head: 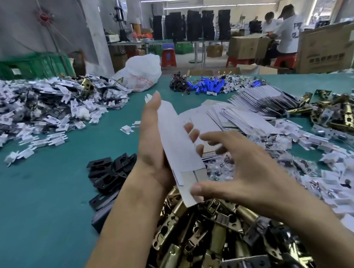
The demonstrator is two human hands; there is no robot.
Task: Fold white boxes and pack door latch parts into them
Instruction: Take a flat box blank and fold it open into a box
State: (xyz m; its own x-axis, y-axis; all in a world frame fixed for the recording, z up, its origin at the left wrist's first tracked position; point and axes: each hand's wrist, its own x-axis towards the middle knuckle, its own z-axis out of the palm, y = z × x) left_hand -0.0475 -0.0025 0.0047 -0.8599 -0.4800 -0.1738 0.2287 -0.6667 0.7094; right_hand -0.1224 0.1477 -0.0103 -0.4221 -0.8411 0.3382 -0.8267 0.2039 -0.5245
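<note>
The left hand point(152, 147) gripped a flat white box blank point(178, 146) upright above the teal counter point(41, 194), thumb along its left edge, fingertips point(189, 129) curled round the right edge. The right hand point(242, 171) hovered spread wide, grasping nothing, its thumb tip touching the blank's lower flap. Right beneath both hands sat a heap of brass door latch parts point(209, 241), running off the bottom edge of the frame. Black plates point(110, 173) lay just left of the left wrist. To the right, a fanned stack of flat blanks point(253, 108) lay on the counter, hemmed in by bagged small parts point(330, 176) out to the right edge. The roomiest bare counter was lower left, with another strip up the middle toward the white plastic bag point(141, 71). A big pile of white bagged pieces point(46, 106) filled the far left
</note>
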